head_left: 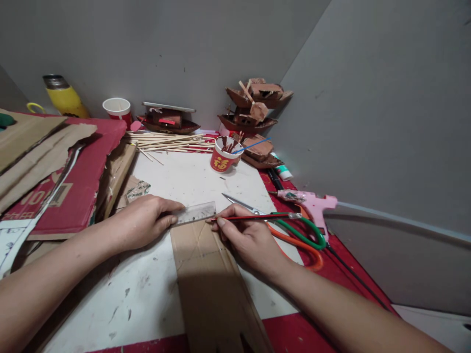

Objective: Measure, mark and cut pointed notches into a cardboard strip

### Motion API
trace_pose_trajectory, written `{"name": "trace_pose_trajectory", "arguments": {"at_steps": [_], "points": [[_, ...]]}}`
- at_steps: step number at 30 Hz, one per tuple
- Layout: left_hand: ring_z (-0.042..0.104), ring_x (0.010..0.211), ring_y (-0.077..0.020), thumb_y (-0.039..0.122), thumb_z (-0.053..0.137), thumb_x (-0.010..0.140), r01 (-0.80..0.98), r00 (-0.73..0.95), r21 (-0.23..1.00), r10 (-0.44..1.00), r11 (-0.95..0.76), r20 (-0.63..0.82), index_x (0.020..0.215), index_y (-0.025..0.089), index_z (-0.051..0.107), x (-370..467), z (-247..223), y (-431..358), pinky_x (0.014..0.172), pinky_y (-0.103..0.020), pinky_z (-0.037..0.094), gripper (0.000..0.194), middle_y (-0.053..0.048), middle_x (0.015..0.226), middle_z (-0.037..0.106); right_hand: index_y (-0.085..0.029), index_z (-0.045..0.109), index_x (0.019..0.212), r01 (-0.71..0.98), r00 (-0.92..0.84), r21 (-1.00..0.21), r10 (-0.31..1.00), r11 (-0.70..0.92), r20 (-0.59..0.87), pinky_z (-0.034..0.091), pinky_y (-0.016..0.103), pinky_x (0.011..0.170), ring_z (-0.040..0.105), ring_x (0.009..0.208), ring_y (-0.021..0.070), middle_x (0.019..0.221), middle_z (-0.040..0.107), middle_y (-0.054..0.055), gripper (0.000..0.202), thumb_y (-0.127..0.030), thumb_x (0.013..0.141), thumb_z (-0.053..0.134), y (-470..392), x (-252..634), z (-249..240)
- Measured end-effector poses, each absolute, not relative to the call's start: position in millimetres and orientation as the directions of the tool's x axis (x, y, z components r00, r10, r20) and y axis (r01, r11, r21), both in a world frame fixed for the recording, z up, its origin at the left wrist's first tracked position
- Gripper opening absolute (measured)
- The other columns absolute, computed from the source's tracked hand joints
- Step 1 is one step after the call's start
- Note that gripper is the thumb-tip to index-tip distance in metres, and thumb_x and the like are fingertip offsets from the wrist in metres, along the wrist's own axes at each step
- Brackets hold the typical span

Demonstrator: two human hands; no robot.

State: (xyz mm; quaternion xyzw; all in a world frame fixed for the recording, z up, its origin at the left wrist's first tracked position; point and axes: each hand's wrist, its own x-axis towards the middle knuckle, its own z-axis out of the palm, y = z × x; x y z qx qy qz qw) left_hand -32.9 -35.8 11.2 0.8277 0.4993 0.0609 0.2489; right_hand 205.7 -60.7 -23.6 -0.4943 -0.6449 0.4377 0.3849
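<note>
A clear ruler [196,213] lies across the far end of a brown cardboard strip [209,289]. My left hand [145,223] pinches the ruler's left end between thumb and fingers. In my right hand [253,240] is a red and black pencil [257,216], its point at the ruler's right end, over the cardboard. Faint pencil lines show on the strip just below the ruler. Scissors [314,240] with green and orange handles lie beside and partly under my right hand.
Torn cardboard [73,181] is piled at the left. Wooden sticks [169,142], a red paper cup [222,159] and brown model boats [257,117] stand at the back. A pink glue gun [312,203] lies at the right, near the grey wall.
</note>
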Motion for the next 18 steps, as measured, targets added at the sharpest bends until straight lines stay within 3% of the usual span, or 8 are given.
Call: {"name": "trace_pose_trajectory", "arguments": {"at_steps": [18], "points": [[0.069,0.108,-0.0254,0.024,0.049,0.091,0.774,0.514,0.495,0.848,-0.395,-0.128,0.125,0.016,0.068,-35.6,6.9,-34.0,0.090,-0.035,0.052,0.041,-0.009,0.123,0.072,-0.022,0.058,0.080,0.362,-0.262,-0.908,0.958,0.209,0.117,0.048,0.032,0.067,0.060,0.074,0.0194,0.077,0.063,0.003,0.010,-0.024,0.089,0.053,-60.6,204.5,-27.1]]}}
